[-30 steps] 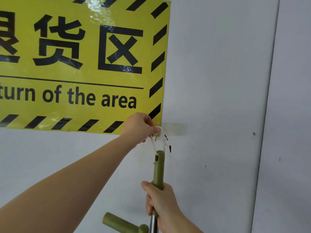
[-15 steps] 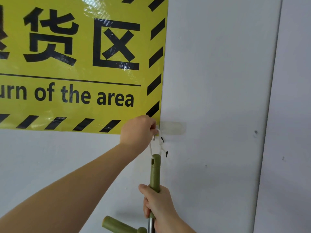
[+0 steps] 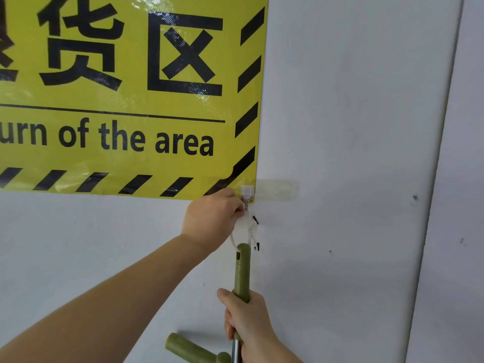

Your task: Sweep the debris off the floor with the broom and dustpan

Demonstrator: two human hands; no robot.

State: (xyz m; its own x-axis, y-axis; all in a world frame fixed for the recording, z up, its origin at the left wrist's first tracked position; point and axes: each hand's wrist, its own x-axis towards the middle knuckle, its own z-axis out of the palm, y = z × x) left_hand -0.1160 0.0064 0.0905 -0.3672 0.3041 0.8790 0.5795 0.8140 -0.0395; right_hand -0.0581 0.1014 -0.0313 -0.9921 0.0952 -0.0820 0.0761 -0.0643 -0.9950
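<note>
Two hands work at the wall. At nine o'clock hangs the yellow sign (image 3: 125,100). The left hand (image 3: 213,218) pinches the white string loop (image 3: 245,229) under the small hook (image 3: 247,197), likely to free or hang it. At six o'clock the right hand (image 3: 246,318) wraps the green broom handle (image 3: 242,271), steadying it. Another green handle (image 3: 188,348), maybe the dustpan's, pokes up beside it.
</note>
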